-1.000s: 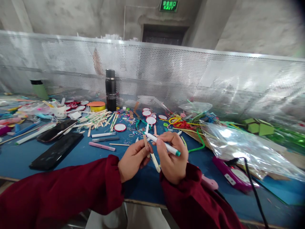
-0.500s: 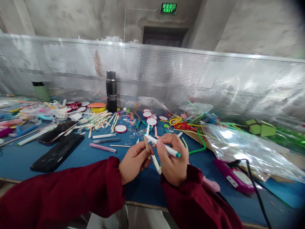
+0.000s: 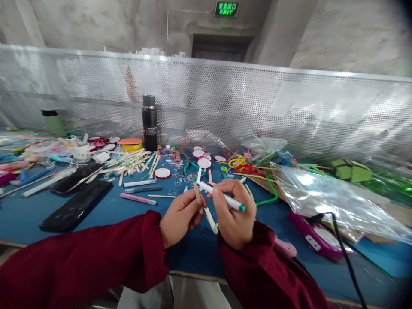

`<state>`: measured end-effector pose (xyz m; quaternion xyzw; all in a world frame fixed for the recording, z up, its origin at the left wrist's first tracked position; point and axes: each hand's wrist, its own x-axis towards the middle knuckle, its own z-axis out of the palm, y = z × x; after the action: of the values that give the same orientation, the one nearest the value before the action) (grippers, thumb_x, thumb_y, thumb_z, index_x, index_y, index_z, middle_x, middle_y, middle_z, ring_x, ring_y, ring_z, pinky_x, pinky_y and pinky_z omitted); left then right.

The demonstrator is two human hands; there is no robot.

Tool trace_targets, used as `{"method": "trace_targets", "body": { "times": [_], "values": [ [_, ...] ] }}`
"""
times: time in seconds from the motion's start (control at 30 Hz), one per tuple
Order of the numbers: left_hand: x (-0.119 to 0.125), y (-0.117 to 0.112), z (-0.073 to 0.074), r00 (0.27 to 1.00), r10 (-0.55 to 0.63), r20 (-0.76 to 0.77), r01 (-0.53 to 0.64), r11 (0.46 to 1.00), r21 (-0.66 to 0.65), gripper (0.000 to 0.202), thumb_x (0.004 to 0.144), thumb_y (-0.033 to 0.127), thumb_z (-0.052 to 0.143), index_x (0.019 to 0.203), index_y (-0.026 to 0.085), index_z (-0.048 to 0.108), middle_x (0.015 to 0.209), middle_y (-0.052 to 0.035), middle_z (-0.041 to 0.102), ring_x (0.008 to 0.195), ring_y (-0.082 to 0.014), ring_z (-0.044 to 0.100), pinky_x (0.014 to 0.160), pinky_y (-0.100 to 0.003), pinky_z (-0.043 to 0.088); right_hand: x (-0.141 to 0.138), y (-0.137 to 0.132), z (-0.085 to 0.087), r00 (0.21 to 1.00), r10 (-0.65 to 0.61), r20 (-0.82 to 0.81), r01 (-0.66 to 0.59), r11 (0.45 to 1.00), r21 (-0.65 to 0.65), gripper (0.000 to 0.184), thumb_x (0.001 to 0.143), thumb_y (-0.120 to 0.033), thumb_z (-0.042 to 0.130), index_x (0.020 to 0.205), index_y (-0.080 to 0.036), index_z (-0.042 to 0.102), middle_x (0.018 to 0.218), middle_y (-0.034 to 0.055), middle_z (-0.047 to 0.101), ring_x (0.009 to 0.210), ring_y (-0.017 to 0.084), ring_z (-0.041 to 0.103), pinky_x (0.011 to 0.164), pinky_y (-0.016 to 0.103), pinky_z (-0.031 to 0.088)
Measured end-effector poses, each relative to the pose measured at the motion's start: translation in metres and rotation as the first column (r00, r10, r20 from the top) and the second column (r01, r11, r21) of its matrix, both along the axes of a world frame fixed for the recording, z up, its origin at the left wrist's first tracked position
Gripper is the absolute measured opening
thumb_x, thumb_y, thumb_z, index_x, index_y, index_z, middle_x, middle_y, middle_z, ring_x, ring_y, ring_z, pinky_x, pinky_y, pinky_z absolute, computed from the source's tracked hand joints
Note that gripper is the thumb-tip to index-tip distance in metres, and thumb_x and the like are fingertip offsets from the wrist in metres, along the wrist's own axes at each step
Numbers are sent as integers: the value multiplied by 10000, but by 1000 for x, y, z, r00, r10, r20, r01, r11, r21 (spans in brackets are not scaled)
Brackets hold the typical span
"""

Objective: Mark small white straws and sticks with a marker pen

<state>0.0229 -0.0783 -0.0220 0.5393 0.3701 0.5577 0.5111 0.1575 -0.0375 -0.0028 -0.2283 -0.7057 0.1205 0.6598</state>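
My right hand (image 3: 234, 214) is closed round a white marker with a teal cap (image 3: 222, 196), its tip pointing left onto a thin wooden craft stick (image 3: 197, 192). My left hand (image 3: 180, 216) pinches that stick upright just above the blue table (image 3: 135, 214). A white stick-shaped piece (image 3: 210, 220) slants down between the two hands; which hand holds it I cannot tell. Both arms wear dark red sleeves.
A black flask (image 3: 149, 122) stands at the back. Two black phones (image 3: 77, 201) lie at the left, with loose pens (image 3: 138, 198) and a pile of sticks (image 3: 130, 161) beyond. A clear plastic bag (image 3: 328, 197), a purple device (image 3: 313, 236) with a black cable and coloured cords lie right.
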Motion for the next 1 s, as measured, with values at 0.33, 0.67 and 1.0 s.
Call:
{"method": "trace_targets", "body": {
  "times": [0.33,0.67,1.0],
  "values": [
    [0,-1,1,1000,-12,22,12,1000,3,360,930,530,555,864,176,538,560,53,459,458,-75,370,419,-194,273,1,1,-1,1000,-6,-6,6,1000,-2,149,914,-170,610,783,-237,583,732,-7,635,730,184,603,764,370,479],
    [0,-2,2,1000,-16,26,16,1000,2,389,917,557,571,846,177,532,549,55,460,454,-74,367,422,-197,273,1,1,1,1000,8,-10,-8,1000,-10,161,921,-180,602,772,-236,577,730,-7,634,717,180,596,773,377,484],
    [-1,-1,0,1000,-23,20,23,1000,-3,388,925,557,569,851,177,531,549,57,458,452,-73,369,420,-195,275,0,0,1,1000,-6,-8,6,1000,-18,144,920,-187,610,784,-233,600,744,-2,643,738,184,606,789,377,492]
  ]
}}
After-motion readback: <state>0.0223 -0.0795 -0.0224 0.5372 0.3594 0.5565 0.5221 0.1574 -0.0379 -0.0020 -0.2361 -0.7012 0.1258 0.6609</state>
